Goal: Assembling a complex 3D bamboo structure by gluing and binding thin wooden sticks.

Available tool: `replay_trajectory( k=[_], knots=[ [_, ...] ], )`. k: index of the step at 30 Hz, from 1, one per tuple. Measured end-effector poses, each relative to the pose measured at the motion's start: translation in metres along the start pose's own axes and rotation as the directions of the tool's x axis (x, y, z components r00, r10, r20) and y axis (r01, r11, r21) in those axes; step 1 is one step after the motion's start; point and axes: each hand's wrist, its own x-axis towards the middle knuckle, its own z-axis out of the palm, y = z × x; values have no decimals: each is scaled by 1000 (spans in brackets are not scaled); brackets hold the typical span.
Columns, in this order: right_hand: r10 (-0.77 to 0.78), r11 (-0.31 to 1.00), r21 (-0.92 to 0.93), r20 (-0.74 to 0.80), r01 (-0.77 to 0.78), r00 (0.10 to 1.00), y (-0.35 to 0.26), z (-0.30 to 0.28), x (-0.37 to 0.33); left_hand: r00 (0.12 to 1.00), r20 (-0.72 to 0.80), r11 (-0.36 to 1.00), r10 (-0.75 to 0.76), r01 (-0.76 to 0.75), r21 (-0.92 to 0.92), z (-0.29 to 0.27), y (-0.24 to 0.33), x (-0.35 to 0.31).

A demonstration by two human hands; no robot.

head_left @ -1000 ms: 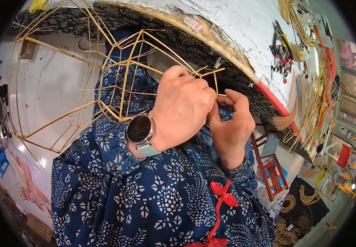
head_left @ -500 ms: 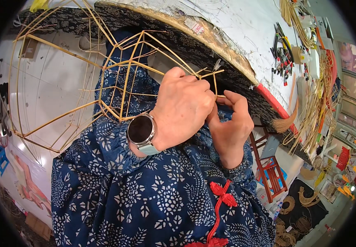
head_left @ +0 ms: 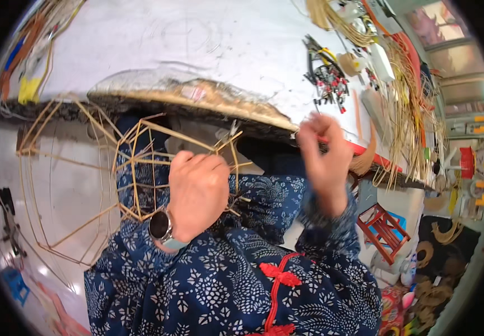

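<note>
Half a second ago we saw less of the bench [head_left: 247, 53]; now its scuffed white top fills much of the upper view, the worn, broken front edge lying lower than before. Below it we see a pale floor [head_left: 62, 196], and at the right rim a black cloth [head_left: 457, 235] with coiled fibre on it. The navy, white-patterned garment [head_left: 197, 302] takes up the lower middle. The frame of thin strips [head_left: 134, 161], many-sided and open, sits lower in view too, left of centre, between the bench edge and the lap. A long heap of loose strips [head_left: 407, 106] runs along the bench's right side, and a red-brown chair [head_left: 383, 232] stands beyond the sleeve. We see the right hand [head_left: 327, 159] blurred, come away from the frame and now at the bench edge; we cannot tell whether its fingers hold anything. The left hand [head_left: 198, 182] stays at the frame's narrower end, its fingers curled around the strips. Pliers and small red-handled tools [head_left: 331, 84] lie bunched on the bench, near a tape roll [head_left: 352, 65]. Smallest, we note the round, dark-faced watch [head_left: 159, 225] on the left wrist
</note>
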Motion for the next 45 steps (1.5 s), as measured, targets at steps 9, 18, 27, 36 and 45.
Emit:
replay_trajectory(
  k=[9,18,27,36,45],
  knots=[
    [199,947,-126,-497,-297,845,324,-48,179,988,134,996,-83,78,47,0,12,4],
    [290,954,51,-413,-296,863,415,-66,241,980,165,993,-107,97,70,4,9,10],
    [61,865,500,-34,-36,998,96,-28,83,980,161,990,-118,103,100,7,13,3],
    [-175,924,382,448,-11,877,23,2,-75,979,196,996,-62,47,81,14,17,-1],
    [-131,967,255,411,24,902,0,-2,-71,990,137,997,-46,36,72,12,17,-6]
  ],
)
